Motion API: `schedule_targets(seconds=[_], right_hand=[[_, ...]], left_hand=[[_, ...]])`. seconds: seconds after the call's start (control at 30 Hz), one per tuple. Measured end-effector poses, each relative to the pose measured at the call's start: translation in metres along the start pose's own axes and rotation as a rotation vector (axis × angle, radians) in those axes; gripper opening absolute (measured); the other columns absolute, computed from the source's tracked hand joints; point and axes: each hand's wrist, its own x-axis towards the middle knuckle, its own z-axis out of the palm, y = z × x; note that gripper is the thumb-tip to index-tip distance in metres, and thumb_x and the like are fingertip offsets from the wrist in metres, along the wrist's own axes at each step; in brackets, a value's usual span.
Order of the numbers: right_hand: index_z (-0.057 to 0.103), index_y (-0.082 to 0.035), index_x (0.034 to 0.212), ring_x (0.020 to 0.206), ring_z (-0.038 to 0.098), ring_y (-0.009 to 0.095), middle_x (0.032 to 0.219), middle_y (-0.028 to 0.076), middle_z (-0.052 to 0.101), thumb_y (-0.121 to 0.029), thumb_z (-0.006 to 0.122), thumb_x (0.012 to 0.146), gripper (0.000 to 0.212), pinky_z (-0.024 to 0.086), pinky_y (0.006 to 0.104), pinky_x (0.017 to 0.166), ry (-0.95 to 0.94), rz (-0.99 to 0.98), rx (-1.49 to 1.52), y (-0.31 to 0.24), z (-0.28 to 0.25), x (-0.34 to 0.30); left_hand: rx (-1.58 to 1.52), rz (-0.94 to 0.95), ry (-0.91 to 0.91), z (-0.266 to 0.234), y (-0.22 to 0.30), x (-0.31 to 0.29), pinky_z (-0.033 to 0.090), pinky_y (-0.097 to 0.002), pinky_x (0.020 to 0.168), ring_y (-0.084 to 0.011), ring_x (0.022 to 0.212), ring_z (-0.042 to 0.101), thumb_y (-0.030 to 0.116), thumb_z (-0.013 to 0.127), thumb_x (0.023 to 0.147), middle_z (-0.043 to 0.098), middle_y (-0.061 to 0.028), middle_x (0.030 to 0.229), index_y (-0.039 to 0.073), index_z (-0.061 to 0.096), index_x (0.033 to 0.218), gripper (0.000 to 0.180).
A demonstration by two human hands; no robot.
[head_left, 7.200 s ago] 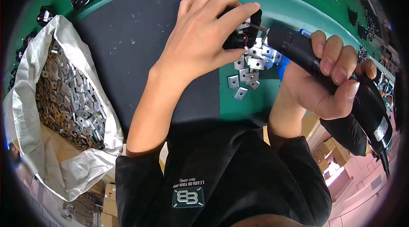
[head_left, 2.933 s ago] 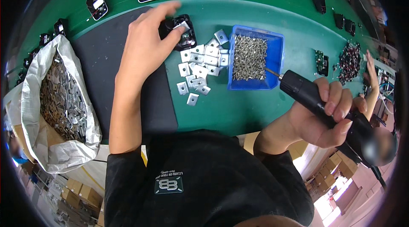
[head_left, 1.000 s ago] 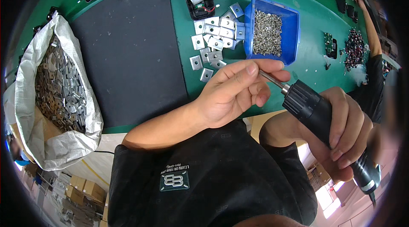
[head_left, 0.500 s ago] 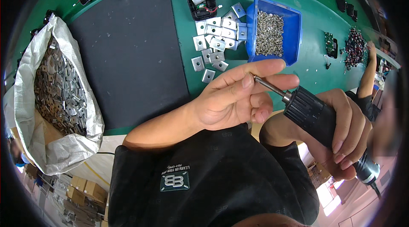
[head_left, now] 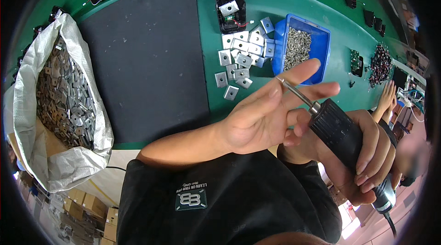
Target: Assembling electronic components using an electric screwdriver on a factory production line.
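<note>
My right hand (head_left: 374, 148) is wrapped round the black body of a corded electric screwdriver (head_left: 337, 130), its bit pointing up and left. Beside the bit is my left hand (head_left: 252, 128), palm up, with the fingers apart. Its thumb lies close to the bit's tip, where a small shiny piece shows, too small to name. Beyond the hands stands a blue bin (head_left: 324, 54) of small silver screws (head_left: 297, 47). Square metal plates (head_left: 241, 61), each with a hole, are heaped to its left. Behind them sits an open black housing (head_left: 219, 20) with one plate (head_left: 228, 8) in it.
A black mat (head_left: 147, 61) covers the green table's (head_left: 342, 19) left side. A white sack (head_left: 25, 88) full of metal plates stands at the far left. To the right lie a circuit board (head_left: 354, 59), a pile of small dark parts (head_left: 381, 63) and another person's hands (head_left: 387, 98).
My left thumb and index finger have parted at the bit's tip. The view has shifted, so the table things appear lower and further right. The other person's arm has drawn back from the dark pile.
</note>
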Motion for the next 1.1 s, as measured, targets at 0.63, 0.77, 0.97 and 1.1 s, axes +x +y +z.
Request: schedule_targets(seconds=[0.63,0.77,0.97,1.1], right_hand=[[0.057,-0.017,0.114,0.068,0.051,0.008,0.081,-0.004,0.056,-0.018,0.063,0.08,0.035,0.038,0.0244,0.07,-0.166,0.346,-0.517,0.048,-0.02,-0.003],[0.05,-0.021,0.119,0.072,0.05,0.011,0.086,-0.002,0.055,-0.017,0.055,0.085,0.035,0.037,0.0295,0.074,-0.259,0.429,-0.601,0.058,-0.028,-0.002],[0.039,-0.019,0.127,0.062,0.048,0.015,0.084,0.003,0.052,-0.006,0.053,0.084,0.048,0.044,0.0369,0.068,-0.187,0.433,-0.589,0.075,-0.042,-0.012],[0.038,-0.019,0.128,0.062,0.047,0.015,0.084,0.003,0.053,-0.006,0.053,0.084,0.048,0.044,0.0367,0.068,-0.186,0.434,-0.614,0.079,-0.042,-0.016]], left_hand=[[2.604,0.287,0.235,-0.02,0.153,0.012,0.033,-0.0384,0.097,-0.0246,0.112,0.051,0.021,0.084,0.056,0.06,-0.0069,0.113,0.015,0.051,0.127,0.079],[2.559,0.288,0.22,-0.022,0.152,0.016,0.033,-0.0385,0.097,-0.025,0.112,0.05,0.022,0.084,0.056,0.06,-0.006,0.113,0.016,0.052,0.127,0.077],[2.536,0.304,0.194,-0.025,0.156,0.011,0.034,-0.0376,0.093,-0.0253,0.101,0.051,0.022,0.082,0.056,0.059,-0.0047,0.109,0.016,0.054,0.126,0.076],[2.527,0.319,0.204,-0.027,0.156,0.01,0.035,-0.0373,0.091,-0.0251,0.099,0.052,0.023,0.082,0.055,0.058,-0.0042,0.108,0.017,0.054,0.126,0.076]])
